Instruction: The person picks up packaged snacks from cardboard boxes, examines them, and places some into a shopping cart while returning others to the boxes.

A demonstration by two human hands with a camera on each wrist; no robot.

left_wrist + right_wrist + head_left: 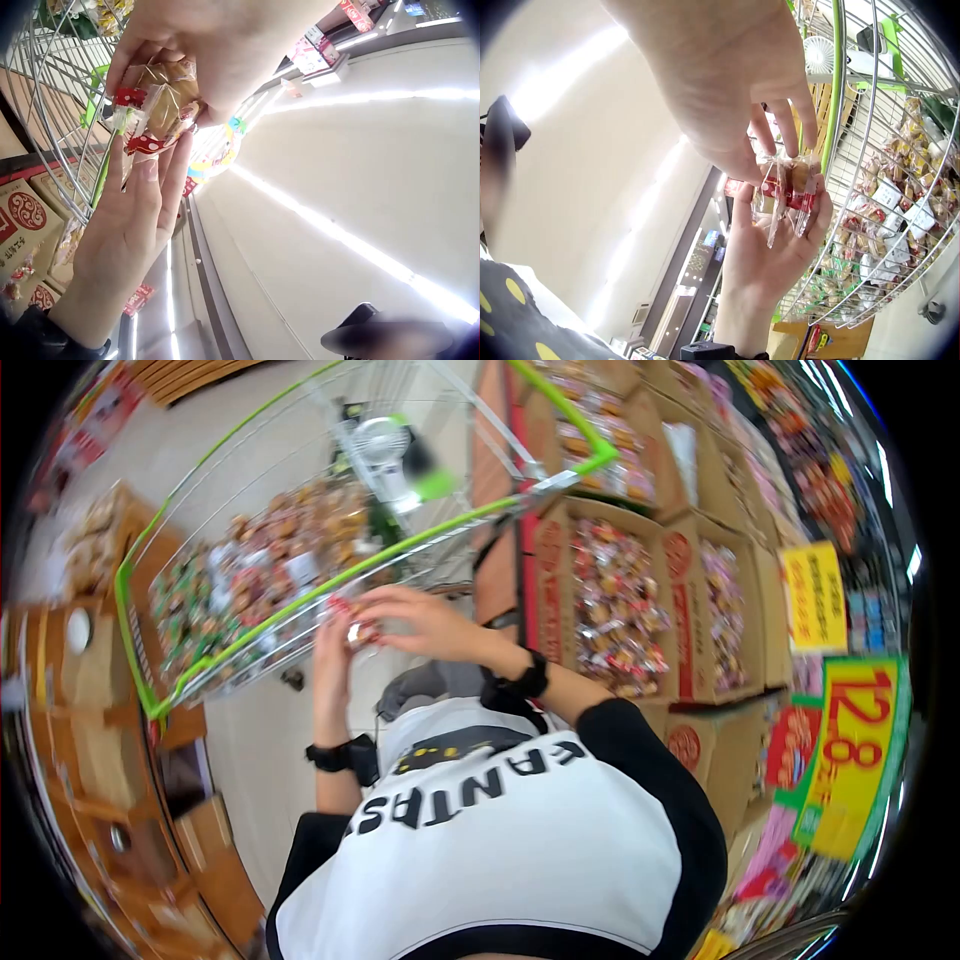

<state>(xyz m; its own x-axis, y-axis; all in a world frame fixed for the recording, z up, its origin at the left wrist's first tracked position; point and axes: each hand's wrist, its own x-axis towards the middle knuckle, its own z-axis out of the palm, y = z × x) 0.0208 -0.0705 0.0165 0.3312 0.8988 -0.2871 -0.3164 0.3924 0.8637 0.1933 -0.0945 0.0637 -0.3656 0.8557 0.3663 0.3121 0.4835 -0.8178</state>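
A white shirt (560, 860) is showing black sleeves (655, 750), a black collar (550, 939) and bold black letters (482, 790); beside these, a dark panel (465, 741) is carrying yellow spots. Grey cloth (425, 682) is peeking out beyond the shirt. A black right-wrist strap (527, 677) and a black left-wrist strap (326, 759) are also showing.
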